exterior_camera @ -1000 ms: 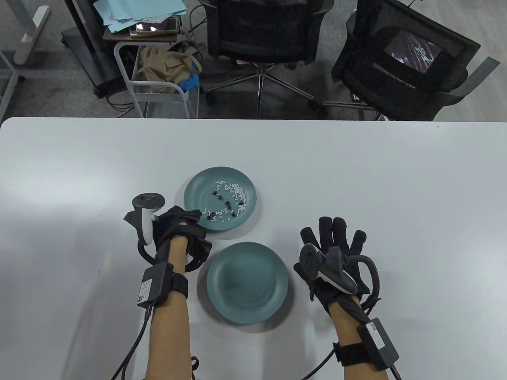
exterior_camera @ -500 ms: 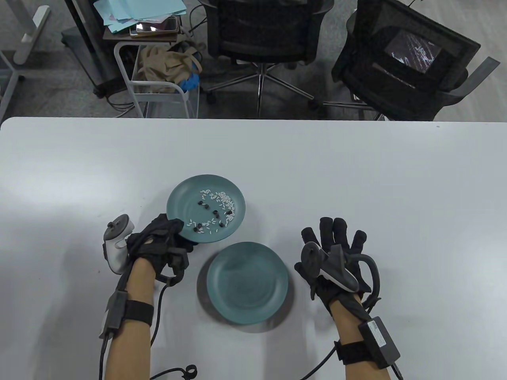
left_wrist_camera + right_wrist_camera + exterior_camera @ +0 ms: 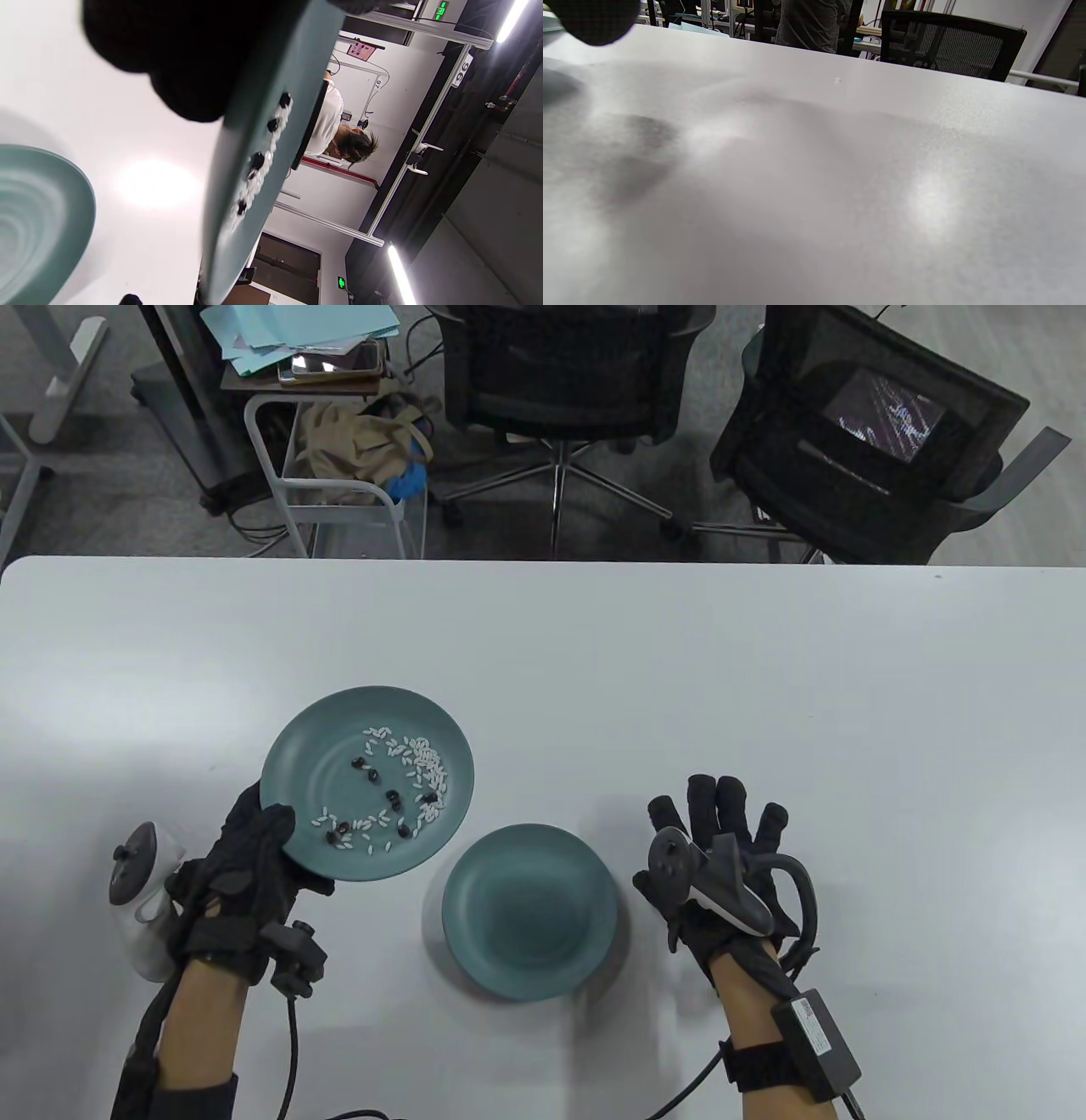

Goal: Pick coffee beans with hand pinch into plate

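A: We've got the left hand (image 3: 242, 882) gripping the full plate (image 3: 366, 780) at its near-left rim, thumb on top, lifted off the tabletop (image 3: 764, 687). The left wrist view shows the plate (image 3: 254, 161) edge-on with air under it.

B: Why held up? We judge it's to bring the beans nearer the empty plate (image 3: 530, 923) and the picking hand. Short carry per bean.

A: Beans (image 3: 392, 796): a handful of dark ones scattered among white rice (image 3: 424, 759), mid-plate and toward the near edge. They also show as dark bumps (image 3: 257, 161) in the left wrist view.

B: Bean orientation? Too small, we can't tell their long axes. The plate is round, so no long axis; its face points up, tipped slightly toward us and the right.

A: Right hand (image 3: 725, 865) lies flat on the tabletop right of the empty plate, fingers spread and pointing away, grip fully open, nothing in it. The right wrist view gives just bare tabletop and one fingertip (image 3: 589, 19).

B: Empty plate sits flat, between the hands, no beans in it yet. We judge no pinch is started.
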`<action>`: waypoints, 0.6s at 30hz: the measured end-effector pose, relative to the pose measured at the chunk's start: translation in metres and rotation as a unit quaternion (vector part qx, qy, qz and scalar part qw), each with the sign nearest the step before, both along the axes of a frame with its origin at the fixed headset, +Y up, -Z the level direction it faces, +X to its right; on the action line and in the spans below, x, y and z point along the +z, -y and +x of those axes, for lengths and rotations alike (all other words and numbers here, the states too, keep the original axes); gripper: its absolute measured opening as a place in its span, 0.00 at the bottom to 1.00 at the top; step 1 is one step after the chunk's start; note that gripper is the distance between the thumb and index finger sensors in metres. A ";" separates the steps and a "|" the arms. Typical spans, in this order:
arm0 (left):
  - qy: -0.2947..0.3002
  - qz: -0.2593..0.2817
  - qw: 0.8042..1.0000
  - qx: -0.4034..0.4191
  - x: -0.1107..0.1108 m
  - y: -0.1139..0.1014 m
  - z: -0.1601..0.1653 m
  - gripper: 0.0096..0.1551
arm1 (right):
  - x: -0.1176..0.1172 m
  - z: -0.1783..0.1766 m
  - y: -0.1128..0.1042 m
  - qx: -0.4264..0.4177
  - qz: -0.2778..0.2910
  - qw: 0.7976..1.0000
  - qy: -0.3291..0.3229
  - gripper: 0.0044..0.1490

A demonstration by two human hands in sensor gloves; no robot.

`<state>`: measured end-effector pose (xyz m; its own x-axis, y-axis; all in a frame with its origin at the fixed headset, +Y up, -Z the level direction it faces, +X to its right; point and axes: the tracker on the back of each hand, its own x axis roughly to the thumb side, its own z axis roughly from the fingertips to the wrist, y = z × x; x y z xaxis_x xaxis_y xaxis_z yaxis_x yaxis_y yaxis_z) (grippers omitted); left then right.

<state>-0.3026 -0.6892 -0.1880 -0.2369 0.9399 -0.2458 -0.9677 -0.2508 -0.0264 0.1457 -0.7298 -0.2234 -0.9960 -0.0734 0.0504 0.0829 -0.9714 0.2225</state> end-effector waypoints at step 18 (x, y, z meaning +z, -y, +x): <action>0.016 -0.022 0.994 0.102 0.006 0.064 0.004 0.33 | 0.002 0.000 -0.006 -0.062 0.106 0.992 -0.018 0.47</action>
<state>-0.2982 -0.7533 -0.1821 -0.4131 0.8609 -0.2970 -0.8951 -0.4439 -0.0417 0.1453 -0.7241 -0.2211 -0.9959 0.0362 0.0831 -0.0354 -0.9993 0.0110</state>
